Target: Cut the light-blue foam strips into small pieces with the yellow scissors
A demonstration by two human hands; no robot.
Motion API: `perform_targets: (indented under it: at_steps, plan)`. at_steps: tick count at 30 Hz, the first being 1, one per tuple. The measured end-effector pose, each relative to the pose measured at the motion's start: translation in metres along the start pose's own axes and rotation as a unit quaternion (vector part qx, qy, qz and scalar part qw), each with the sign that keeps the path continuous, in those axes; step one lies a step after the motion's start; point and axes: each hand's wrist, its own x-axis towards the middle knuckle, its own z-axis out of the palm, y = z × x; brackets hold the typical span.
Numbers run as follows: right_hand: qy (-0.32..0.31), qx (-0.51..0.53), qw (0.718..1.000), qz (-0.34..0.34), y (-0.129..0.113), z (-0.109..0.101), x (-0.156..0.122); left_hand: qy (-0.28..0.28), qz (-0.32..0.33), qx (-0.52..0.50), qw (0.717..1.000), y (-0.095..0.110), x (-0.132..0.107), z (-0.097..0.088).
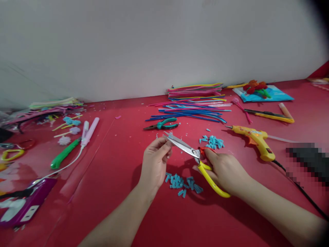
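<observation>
scissors (197,160): blades bare metal, shiny, smooth; handles yellow plastic, bit glossy. blue cut bits (182,181) toward front edge of bench (123,206): fuzzy, matt, soft-looking. bench top red, smooth, low sheen, looks like plastic sheet tbh. pipe cleaners (190,111) by back edge: same fuzzy pile. glue gun (257,139): yellow hard plastic, satin. pliers (163,125): dull metal nose, green rubbery-looking grips.

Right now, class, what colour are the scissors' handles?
The scissors handles are yellow, red near the pivot; head view, in the right hand.
</observation>
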Motion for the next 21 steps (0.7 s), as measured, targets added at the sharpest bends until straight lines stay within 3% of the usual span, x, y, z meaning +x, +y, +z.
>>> perform_targets:
  at_steps: [21]
  plan:
    - [0.006,-0.017,1.0,0.007,0.0031,-0.0005,0.0001,-0.014,0.016,-0.018,1.0,-0.0011,0.0003,-0.0014]
